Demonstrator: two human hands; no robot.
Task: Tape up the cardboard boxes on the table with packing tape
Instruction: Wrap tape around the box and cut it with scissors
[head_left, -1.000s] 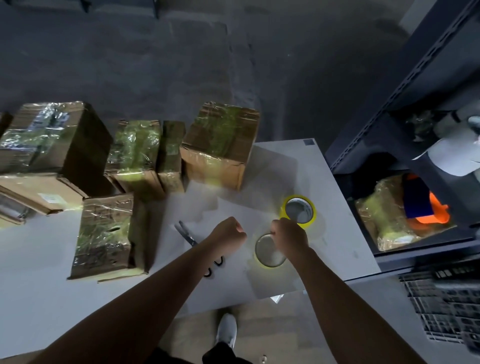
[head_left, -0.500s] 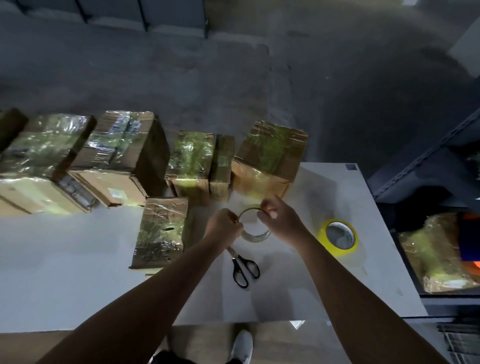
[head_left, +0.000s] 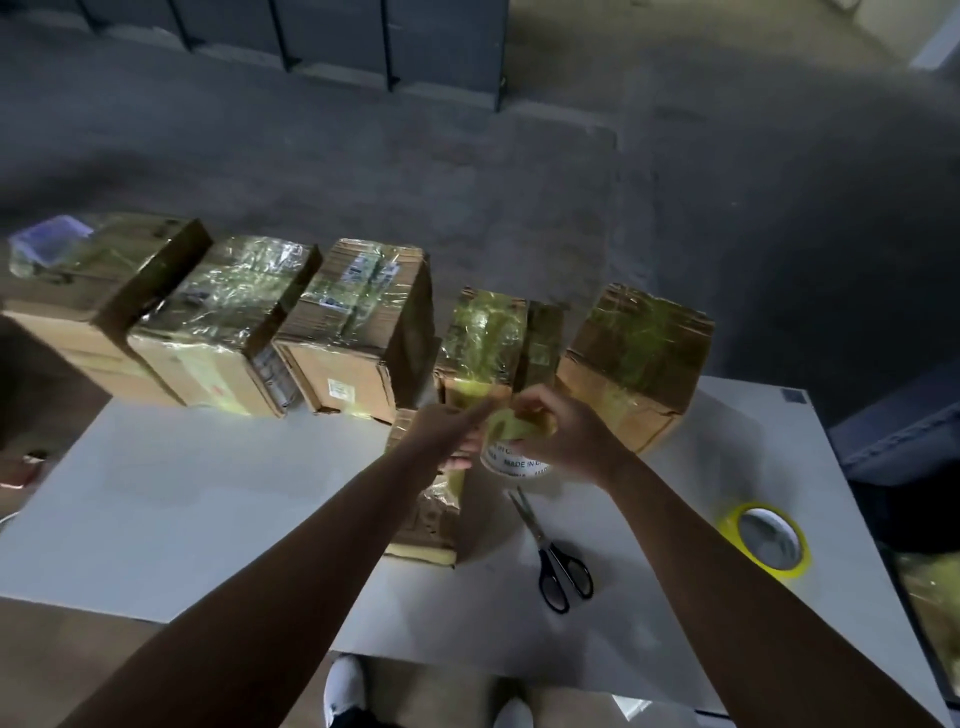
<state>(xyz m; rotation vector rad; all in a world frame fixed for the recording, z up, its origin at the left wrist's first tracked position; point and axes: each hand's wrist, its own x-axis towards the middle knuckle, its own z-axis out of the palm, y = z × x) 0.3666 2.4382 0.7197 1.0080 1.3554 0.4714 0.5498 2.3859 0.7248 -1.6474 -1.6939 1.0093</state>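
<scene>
Both hands hold a nearly used-up roll of clear packing tape (head_left: 514, 447) above the white table (head_left: 182, 493). My right hand (head_left: 566, 436) grips the roll from the right and top. My left hand (head_left: 441, 434) pinches at the roll's left edge, where the tape end seems to be. Just below the hands lies a small flat cardboard box (head_left: 431, 514) wrapped in tape. Several taped cardboard boxes stand in a row along the table's far edge, among them a tall one (head_left: 358, 332) and one at the right (head_left: 634, 358).
Black-handled scissors (head_left: 556, 556) lie on the table right of the small box. A full yellow tape roll (head_left: 769, 540) sits near the right edge. Dark shelving stands to the right. My shoes (head_left: 345, 691) show below the table's near edge.
The roll was lifted off the table and carried forward and left to above the small box. The view swung left, showing more boxes. Both hands stayed on the roll.
</scene>
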